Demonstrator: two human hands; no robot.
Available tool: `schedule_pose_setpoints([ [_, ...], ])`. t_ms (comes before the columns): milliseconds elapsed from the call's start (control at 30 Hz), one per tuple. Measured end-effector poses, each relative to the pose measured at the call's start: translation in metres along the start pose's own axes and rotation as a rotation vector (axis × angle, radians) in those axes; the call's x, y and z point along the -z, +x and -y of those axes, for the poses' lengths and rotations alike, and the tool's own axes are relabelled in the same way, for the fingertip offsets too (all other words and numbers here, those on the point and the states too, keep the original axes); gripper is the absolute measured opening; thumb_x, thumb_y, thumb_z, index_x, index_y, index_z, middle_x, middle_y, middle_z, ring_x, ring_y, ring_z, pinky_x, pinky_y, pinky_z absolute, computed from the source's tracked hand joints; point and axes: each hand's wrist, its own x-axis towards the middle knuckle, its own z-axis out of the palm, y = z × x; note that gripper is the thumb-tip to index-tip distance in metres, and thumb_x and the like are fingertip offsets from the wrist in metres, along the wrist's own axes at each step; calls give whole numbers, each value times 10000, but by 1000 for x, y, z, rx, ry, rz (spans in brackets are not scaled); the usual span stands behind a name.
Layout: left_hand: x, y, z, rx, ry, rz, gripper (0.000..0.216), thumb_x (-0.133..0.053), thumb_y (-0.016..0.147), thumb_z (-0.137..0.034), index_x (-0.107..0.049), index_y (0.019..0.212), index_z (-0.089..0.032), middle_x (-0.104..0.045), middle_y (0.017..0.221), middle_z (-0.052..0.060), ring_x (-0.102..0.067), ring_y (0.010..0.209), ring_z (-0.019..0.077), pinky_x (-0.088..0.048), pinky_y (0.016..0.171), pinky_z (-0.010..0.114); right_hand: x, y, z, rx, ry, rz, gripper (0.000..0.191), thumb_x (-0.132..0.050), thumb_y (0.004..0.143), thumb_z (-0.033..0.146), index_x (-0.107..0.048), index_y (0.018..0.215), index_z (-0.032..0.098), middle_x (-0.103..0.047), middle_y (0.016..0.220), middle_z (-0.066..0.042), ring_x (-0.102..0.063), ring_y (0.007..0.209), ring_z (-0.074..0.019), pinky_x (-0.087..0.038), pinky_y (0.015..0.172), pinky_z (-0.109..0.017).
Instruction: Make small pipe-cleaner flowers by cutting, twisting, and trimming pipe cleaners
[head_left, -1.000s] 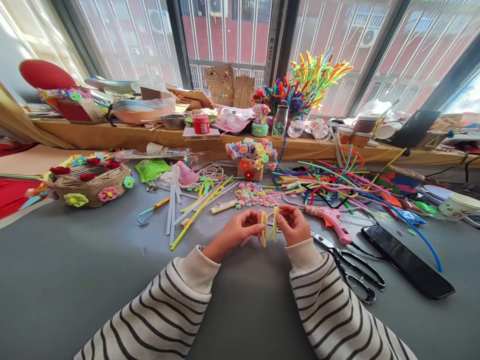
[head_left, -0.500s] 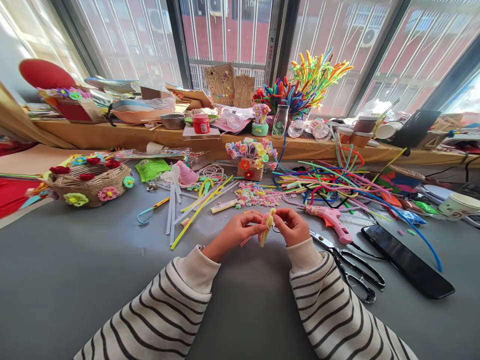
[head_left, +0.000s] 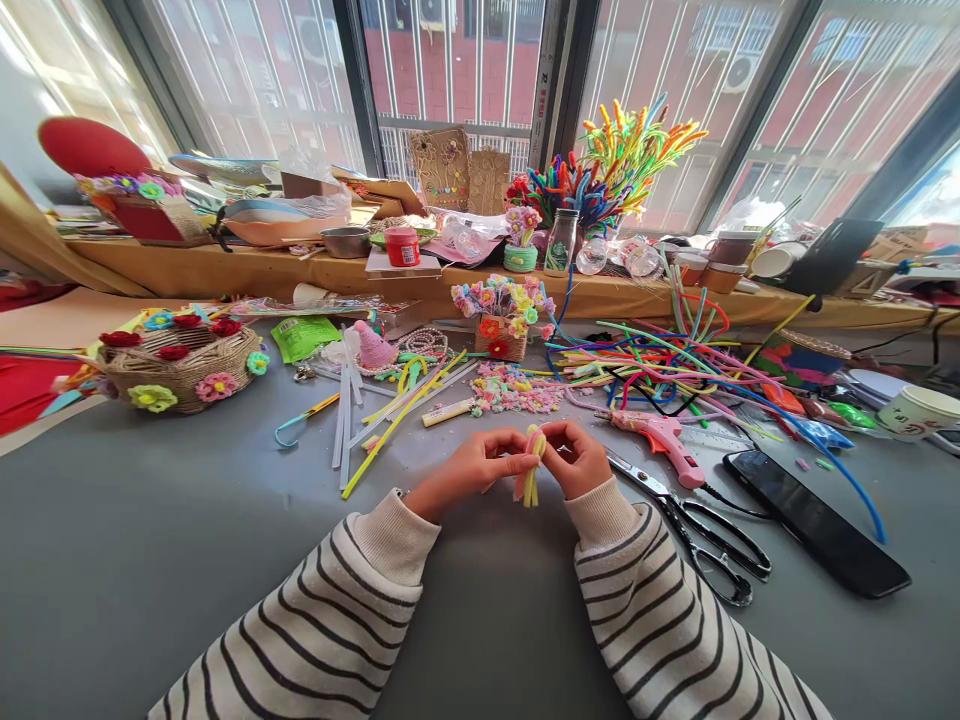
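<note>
Over the grey table (head_left: 150,560), my left hand (head_left: 480,468) and my right hand (head_left: 576,458) meet fingertip to fingertip. Both pinch a small bundle of folded yellow and pink pipe cleaners (head_left: 531,470), squeezed flat and hanging down between the thumbs. Each wrist sits in a striped sleeve with a cream cuff. Just right of my right hand lie black-handled scissors (head_left: 705,540) and a pink glue gun (head_left: 660,438).
A black phone (head_left: 814,520) lies at the right. Loose coloured pipe cleaners (head_left: 660,365) spread behind the glue gun. A rope basket with flowers (head_left: 180,370) sits at the left, white sticks (head_left: 343,415) and small flower pieces (head_left: 517,390) in the middle. The window ledge (head_left: 300,270) behind is crowded.
The pipe cleaner loops, spread apart between my hands a second ago, have been pressed together into one narrow bundle. My hands have closed in on each other.
</note>
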Motion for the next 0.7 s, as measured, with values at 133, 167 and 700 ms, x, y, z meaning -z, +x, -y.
schedule_pose_setpoints([
  [133, -1, 0, 0, 13, -59, -5, 243, -495, 652, -370, -510, 720, -137, -486, 587, -13, -447, 502, 76, -275, 390, 172, 1, -1, 3, -22, 38, -1, 216, -556, 579, 371, -520, 650, 170, -514, 554, 4, -460, 468, -94, -389, 409, -208],
  [167, -1, 1, 1, 14, -69, -20, 238, -505, 646, -363, -511, 714, -134, -484, 589, -13, -447, 506, 76, -286, 399, 172, 2, 0, 5, -27, 60, 1, 221, -552, 583, 372, -522, 664, 169, -518, 562, 2, -465, 470, -95, -388, 402, -206],
  [700, -3, 3, 5, -70, 47, -254, 258, -467, 666, -389, -501, 651, -133, -443, 539, -28, -402, 449, 57, -338, 438, 189, 3, 0, 3, 4, 77, 20, 217, -527, 618, 373, -528, 681, 166, -528, 582, -11, -490, 510, -110, -391, 389, -205],
])
